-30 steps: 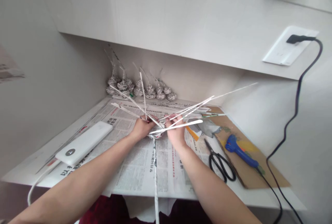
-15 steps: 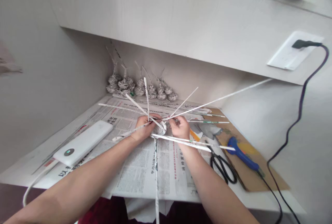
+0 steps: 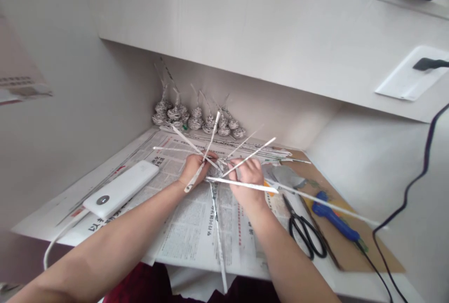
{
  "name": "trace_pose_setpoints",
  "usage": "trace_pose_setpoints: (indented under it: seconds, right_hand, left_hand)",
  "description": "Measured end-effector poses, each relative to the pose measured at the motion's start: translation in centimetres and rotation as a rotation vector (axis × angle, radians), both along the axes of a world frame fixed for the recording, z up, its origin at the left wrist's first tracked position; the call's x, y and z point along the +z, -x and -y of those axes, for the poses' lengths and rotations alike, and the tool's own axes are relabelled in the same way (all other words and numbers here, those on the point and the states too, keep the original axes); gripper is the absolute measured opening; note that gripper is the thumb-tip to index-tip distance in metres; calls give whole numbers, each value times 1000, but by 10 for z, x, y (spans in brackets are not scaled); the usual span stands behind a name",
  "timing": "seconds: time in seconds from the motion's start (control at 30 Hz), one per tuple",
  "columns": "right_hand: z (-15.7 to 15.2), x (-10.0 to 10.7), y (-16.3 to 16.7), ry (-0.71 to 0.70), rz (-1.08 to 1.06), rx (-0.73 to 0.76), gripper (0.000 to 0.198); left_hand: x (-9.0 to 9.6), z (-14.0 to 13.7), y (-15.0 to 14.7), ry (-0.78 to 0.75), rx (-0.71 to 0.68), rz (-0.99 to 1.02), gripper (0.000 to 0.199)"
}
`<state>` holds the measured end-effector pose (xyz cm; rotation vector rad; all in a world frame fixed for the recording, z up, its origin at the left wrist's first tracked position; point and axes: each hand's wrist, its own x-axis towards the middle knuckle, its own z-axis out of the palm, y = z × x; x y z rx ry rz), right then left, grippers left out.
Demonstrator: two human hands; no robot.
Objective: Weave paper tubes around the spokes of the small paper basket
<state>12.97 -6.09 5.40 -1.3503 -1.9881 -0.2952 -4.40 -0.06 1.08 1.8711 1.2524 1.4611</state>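
Observation:
Between my hands is a small woven piece [image 3: 215, 169] of rolled newspaper, with several paper sticks [image 3: 249, 185] radiating from it in all directions. My left hand [image 3: 195, 168] grips its left side, fingers closed around the edge and the base of the sticks there. On the right, my right hand [image 3: 247, 176] has its fingers pinched at the rim of the weave, on a paper stick. A long thin stick [image 3: 326, 204] runs out from behind that hand toward the right wall. The exact fingertip contact is partly hidden by the sticks.
Newspaper [image 3: 185, 228] covers the table. A white power bank [image 3: 122, 188] with a cable lies left. Scissors [image 3: 305, 233], a blue glue gun [image 3: 335, 216] and cardboard [image 3: 372, 251] are right. Woven gourds [image 3: 196, 119] and loose paper sticks [image 3: 252, 146] lie at the back.
The long thin stick has swung from pointing up and right to lying low across the right side. My right hand has turned over the rim; the camera view has shifted slightly left.

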Motion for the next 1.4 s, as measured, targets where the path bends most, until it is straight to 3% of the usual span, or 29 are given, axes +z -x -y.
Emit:
trace_pose_setpoints:
  seconds: [0.17, 0.37, 0.63, 0.83, 1.07, 1.4]
  right_hand:
    - [-11, -5, -6, 103, 116, -182, 36]
    - [-12, -10, -1, 259, 95, -119, 30]
    - [-5, -10, 10, 336, 26, -106, 27]
    - [-7, -9, 10, 411, 32, -159, 25]
    - [-9, -9, 10, 490, 152, -134, 28]
    - [-10, -15, 13, 479, 146, -137, 32]
  left_hand:
    - [9, 8, -1, -72, -77, -57, 20]
    - [11, 10, 1, -147, -99, -229, 25]
    - [7, 12, -2, -91, -5, -335, 29]
    - [10, 14, -5, 0, -3, -270, 34]
    - [11, 16, -5, 69, 21, -373, 34]
    - [9, 15, -4, 106, 79, -421, 30]
